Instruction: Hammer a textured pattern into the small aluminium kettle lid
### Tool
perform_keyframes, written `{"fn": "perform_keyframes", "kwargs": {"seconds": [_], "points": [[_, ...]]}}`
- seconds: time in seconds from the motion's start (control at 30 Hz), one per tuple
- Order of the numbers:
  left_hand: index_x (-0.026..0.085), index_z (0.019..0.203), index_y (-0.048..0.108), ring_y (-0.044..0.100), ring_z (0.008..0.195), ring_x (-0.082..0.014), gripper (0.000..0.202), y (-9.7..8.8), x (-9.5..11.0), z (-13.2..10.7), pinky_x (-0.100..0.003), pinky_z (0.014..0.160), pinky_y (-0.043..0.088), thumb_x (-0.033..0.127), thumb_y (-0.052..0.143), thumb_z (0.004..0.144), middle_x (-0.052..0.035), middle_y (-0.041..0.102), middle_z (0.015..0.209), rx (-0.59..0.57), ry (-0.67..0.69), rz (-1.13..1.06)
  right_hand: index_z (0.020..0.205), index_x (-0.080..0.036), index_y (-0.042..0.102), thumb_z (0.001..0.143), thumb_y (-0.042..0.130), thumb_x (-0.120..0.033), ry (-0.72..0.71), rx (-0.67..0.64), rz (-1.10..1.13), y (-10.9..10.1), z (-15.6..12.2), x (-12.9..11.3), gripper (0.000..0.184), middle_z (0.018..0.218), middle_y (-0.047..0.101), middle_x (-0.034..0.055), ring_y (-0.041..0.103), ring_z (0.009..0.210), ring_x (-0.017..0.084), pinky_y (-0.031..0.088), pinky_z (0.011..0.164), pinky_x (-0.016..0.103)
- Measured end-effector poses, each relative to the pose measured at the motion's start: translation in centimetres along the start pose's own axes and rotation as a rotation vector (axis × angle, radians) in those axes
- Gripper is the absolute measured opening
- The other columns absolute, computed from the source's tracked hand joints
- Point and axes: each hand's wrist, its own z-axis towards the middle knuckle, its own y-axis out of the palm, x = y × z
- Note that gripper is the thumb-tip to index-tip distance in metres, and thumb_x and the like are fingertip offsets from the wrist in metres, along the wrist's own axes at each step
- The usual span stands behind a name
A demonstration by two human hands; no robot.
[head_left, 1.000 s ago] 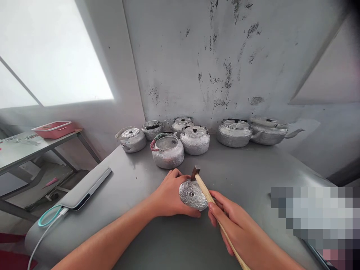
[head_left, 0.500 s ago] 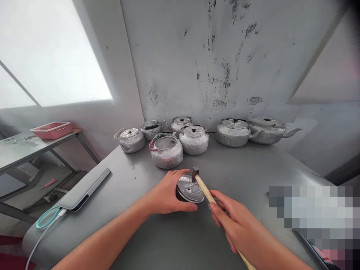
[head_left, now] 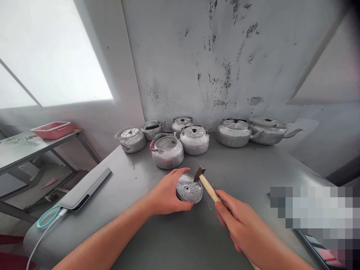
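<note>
One lid [head_left: 188, 193], round, metal, with a small central hole and no knob; located just below the centre of the frame, above the tabletop [head_left: 165, 243]; whether it touches the surface cannot be told.
One left hand [head_left: 170, 193]: thumb and fingers curved about the lid's left side, gripping it by the rim.
One hammer [head_left: 208, 186], wooden handle, head at the lid's upper-right rim; contact cannot be told.
One right hand [head_left: 234, 221]: closed round the handle, right of centre.
Step in hand, as judged: hammer work along the lid's rim. The next move appears to call for a firm left hold, fingers clear of the head, and a short, controlled stroke.
Seven kettles, upper middle of the tabletop: one open kettle [head_left: 168, 159] nearest the lid, the others behind.
One power bank [head_left: 84, 191], left, cable [head_left: 45, 234] attached.
One pink basket [head_left: 53, 131], far left.
</note>
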Motion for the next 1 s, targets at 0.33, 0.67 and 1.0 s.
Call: {"fn": "perform_keyframes", "kwargs": {"seconds": [0.33,0.67,1.0], "points": [[0.027,0.147,0.039,0.041,0.140,-0.0283,0.085,0.0,0.3,-0.1,-0.041,0.117,0.034,0.036,0.075,0.071,-0.0032,0.043,0.152,-0.014,-0.013,0.009,0.095,-0.029,0.049,0.102,0.024,-0.046,-0.011,0.072,-0.183,-0.1,0.3,0.1,0.031,0.076,0.060,-0.0019,0.054,0.069,0.019,0.040,0.064,0.032],[0.030,0.142,0.044,0.045,0.136,-0.0300,0.086,1.8,0.2,0.1,-0.041,0.111,0.041,0.057,0.078,0.069,-0.0057,0.043,0.149,0.113,-0.088,-0.007,0.094,-0.029,0.043,0.103,0.018,-0.044,-0.011,0.063,-0.229,0.3,0.1,-0.1,0.030,0.086,0.067,0.0012,0.064,0.083,0.024,0.040,0.077,0.039],[0.021,0.146,0.040,0.044,0.137,-0.0331,0.095,2.8,0.0,0.4,-0.043,0.114,0.037,0.053,0.078,0.065,-0.0102,0.046,0.149,0.183,-0.129,0.009,0.093,-0.028,0.044,0.103,0.018,-0.044,0.008,0.058,-0.341,-0.5,-0.2,-1.2,0.031,0.083,0.065,0.0041,0.063,0.077,0.025,0.035,0.065,0.036]]}}
